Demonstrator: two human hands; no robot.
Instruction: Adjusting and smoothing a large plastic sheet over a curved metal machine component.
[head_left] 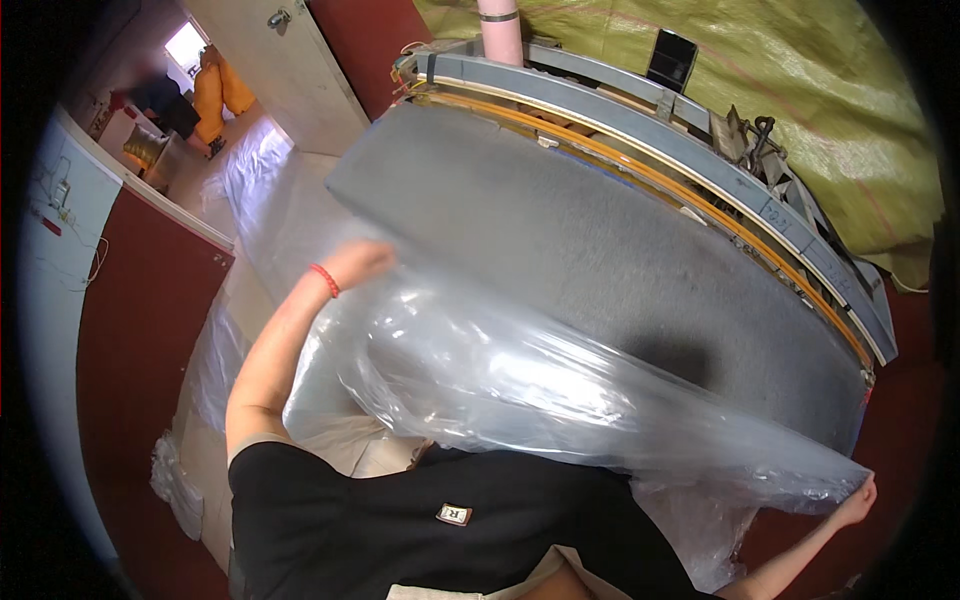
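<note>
A wide sheet of clear plastic film (560, 385) stretches between my two hands, over the near part of a long grey table surface (500, 200). My left hand (362, 265), with a red bead bracelet at its wrist, is closed on the film's upper edge near the table's left end; its fingers are slightly blurred. Out at the far right, my right hand (858, 500) pinches the film's other corner past the table's near right corner. Between the hands the edge is drawn fairly straight, while the rest hangs in shiny folds toward my body.
A curved metal frame (640, 130) with orange strips (640, 165) runs along the table's back. On it stand a pink roll (500, 35), a dark phone-like device (672, 60) and a metal clamp (760, 140). More film (255, 190) trails toward the doorway, where a person is visible.
</note>
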